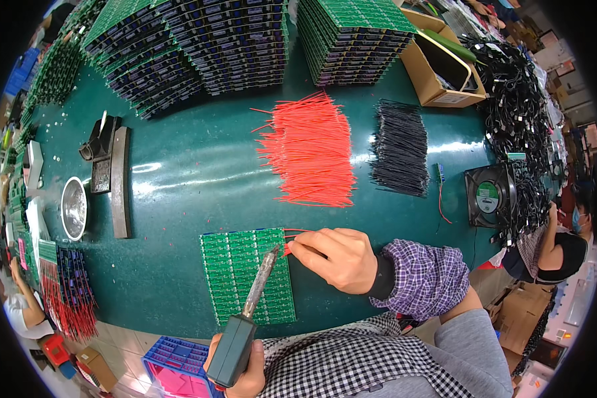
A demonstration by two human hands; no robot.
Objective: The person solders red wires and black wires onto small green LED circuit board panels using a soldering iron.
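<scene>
A green circuit board panel point(231, 282) lies flat on the table in front of me. My left hand point(251, 378) is closed around the dark grey handle of a soldering iron point(237, 341). Its tip meets the panel near the upper right edge. At that same edge my right hand point(341, 259) pinches a red wire point(289, 247), its end next to the iron's tip. Other red wires stick out from the panel's top right corner. Just beyond, a large pile of red wires point(312, 152) lies beside a smaller pile of black wires point(400, 147).
Tall stacks of circuit boards point(358, 46) stand at the back. To the left are a soldering iron stand point(101, 156), a metal bowl point(74, 207) and boards with red wires point(66, 292). A fan point(487, 197) and heaped black cables point(517, 106) are on the right. Other people sit at both sides.
</scene>
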